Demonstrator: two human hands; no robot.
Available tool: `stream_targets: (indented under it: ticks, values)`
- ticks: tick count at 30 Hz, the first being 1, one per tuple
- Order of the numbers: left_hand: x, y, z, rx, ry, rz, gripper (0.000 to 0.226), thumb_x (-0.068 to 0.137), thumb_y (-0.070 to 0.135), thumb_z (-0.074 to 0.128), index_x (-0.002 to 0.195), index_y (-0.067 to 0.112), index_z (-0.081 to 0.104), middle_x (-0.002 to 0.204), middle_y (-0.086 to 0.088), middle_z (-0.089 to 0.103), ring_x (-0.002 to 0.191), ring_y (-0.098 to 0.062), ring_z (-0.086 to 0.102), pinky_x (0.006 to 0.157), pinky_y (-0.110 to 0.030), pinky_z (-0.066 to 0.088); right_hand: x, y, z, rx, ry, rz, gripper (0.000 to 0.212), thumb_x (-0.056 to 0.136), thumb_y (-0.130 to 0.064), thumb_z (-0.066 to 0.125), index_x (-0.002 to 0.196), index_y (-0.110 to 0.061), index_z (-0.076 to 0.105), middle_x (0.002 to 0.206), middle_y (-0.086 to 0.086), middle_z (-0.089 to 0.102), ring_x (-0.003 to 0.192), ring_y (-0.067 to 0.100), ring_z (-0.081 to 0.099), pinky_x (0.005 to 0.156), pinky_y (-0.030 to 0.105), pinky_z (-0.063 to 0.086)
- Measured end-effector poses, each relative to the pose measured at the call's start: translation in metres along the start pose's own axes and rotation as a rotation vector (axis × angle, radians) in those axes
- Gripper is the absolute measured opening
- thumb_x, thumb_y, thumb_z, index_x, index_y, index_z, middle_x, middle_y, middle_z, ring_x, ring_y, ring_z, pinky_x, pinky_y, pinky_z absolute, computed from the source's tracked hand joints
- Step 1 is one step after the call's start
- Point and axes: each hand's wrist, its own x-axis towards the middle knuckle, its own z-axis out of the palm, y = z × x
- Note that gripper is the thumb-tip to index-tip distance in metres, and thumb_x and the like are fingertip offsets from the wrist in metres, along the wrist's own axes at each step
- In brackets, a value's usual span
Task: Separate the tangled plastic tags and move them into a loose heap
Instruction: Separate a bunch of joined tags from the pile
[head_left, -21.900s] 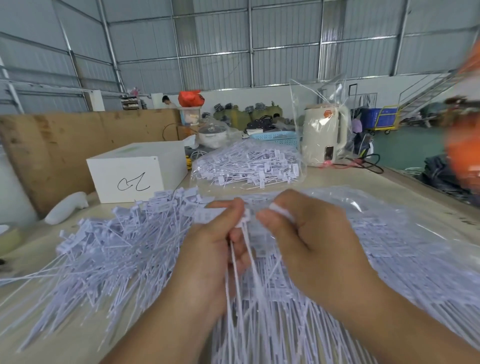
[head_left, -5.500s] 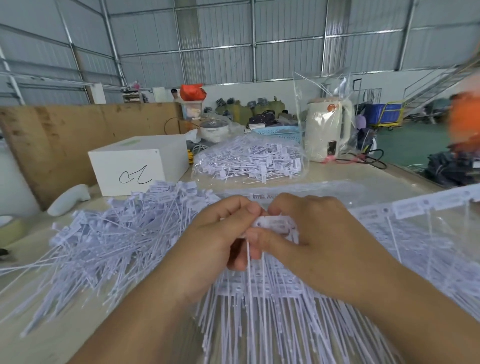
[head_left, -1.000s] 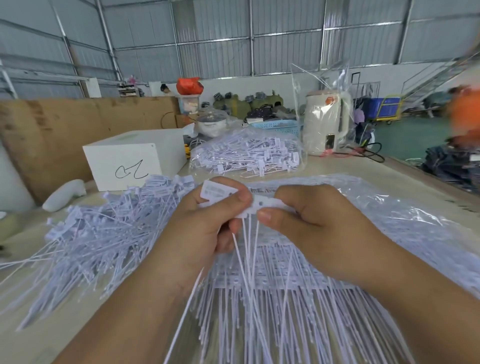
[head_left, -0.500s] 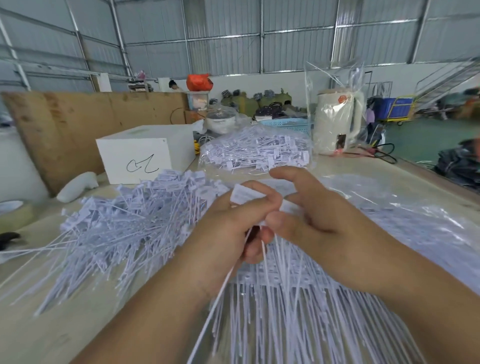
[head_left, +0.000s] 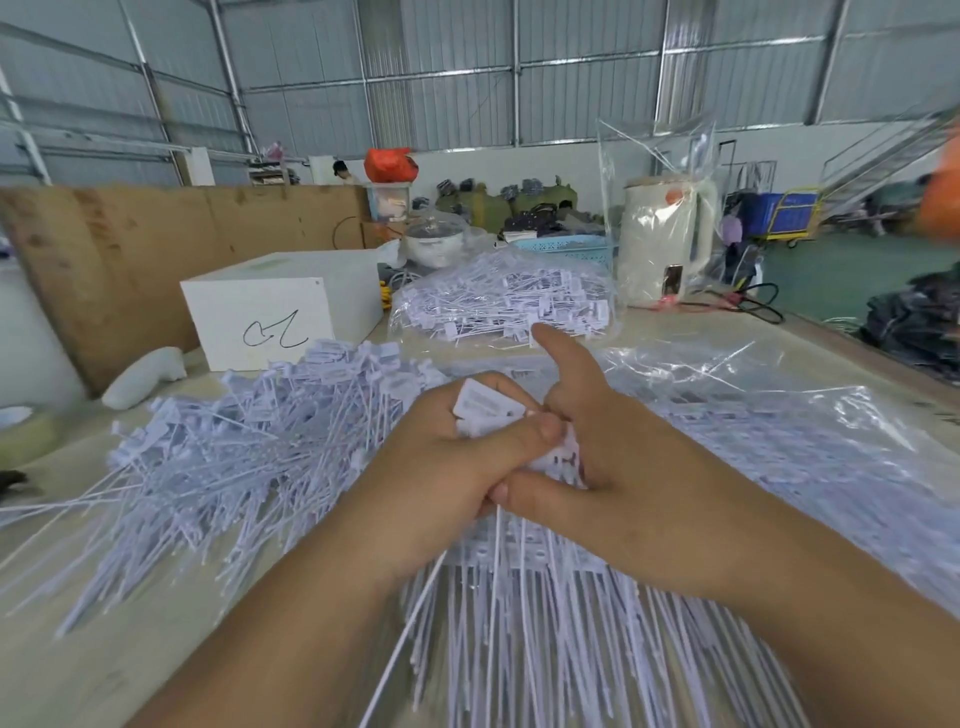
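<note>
Warehouse table (head_left: 810, 338): white box (head_left: 283, 306), bagged tags (head_left: 501, 304), kettle (head_left: 662, 244) behind; left hand (head_left: 441, 478) and right hand (head_left: 618, 467) pinch tangled tags (head_left: 488, 408) beside loose heap (head_left: 234, 457).

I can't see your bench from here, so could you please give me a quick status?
Both hands, left and right, pinching one tag strip. Loose heap at left. Nothing blocking.

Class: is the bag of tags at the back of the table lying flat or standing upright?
Lying flat. The clear bag of tags rests on its side on the table, its tags running roughly level.
</note>
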Motion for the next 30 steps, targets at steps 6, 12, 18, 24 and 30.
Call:
stream_targets:
  ticks: [6, 12, 18, 24, 30]
  values:
    - [0.005, 0.003, -0.011, -0.065, 0.182, 0.007, 0.01, 0.071, 0.026, 0.068, 0.061, 0.025, 0.066, 0.046, 0.001, 0.049, 0.038, -0.008, 0.043, 0.036, -0.015, 0.029, 0.003, 0.01, -0.025, 0.019, 0.131, 0.006, 0.043, 0.082, -0.065, 0.054, 0.075, -0.023, 0.054, 0.05, -0.009, 0.043, 0.041, 0.006, 0.037, 0.044, 0.018, 0.028]
    - [0.005, -0.001, -0.001, -0.219, 0.239, 0.021, 0.019, 0.072, 0.019, 0.075, 0.06, 0.025, 0.062, 0.048, 0.0, 0.047, 0.038, -0.01, 0.039, 0.04, -0.018, 0.025, 0.008, 0.005, -0.017, 0.153, 0.297, 0.0, 0.037, 0.091, -0.044, 0.058, 0.059, -0.027, 0.048, 0.044, -0.01, 0.035, 0.039, 0.005, 0.029, 0.04, 0.017, 0.027]
    - [0.003, 0.001, 0.001, -0.315, 0.259, 0.048, 0.022, 0.08, 0.019, 0.069, 0.061, 0.026, 0.06, 0.049, -0.002, 0.049, 0.037, -0.011, 0.037, 0.038, -0.017, 0.03, 0.008, 0.021, -0.044, 0.284, 0.66, 0.078, 0.052, 0.093, -0.051, 0.056, 0.081, -0.001, 0.052, 0.056, -0.002, 0.038, 0.047, 0.007, 0.034, 0.044, 0.017, 0.032]
    - [0.002, -0.004, 0.0, -0.175, 0.148, -0.005, 0.015, 0.074, 0.026, 0.068, 0.06, 0.025, 0.063, 0.051, 0.0, 0.049, 0.039, -0.01, 0.04, 0.036, -0.016, 0.028, 0.004, 0.01, -0.016, 0.118, 0.081, -0.104, 0.046, 0.081, -0.066, 0.056, 0.12, -0.045, 0.042, 0.059, -0.011, 0.057, 0.047, 0.009, 0.05, 0.046, 0.025, 0.043]
    - [-0.001, -0.001, -0.004, -0.12, 0.028, -0.022, 0.019, 0.063, 0.034, 0.078, 0.06, 0.026, 0.062, 0.05, 0.005, 0.046, 0.04, -0.005, 0.039, 0.038, -0.014, 0.027, 0.002, 0.002, -0.008, -0.116, 0.023, -0.058, 0.078, 0.074, -0.078, 0.034, 0.143, -0.049, 0.011, 0.075, -0.013, 0.064, 0.067, -0.001, 0.059, 0.06, 0.022, 0.047]
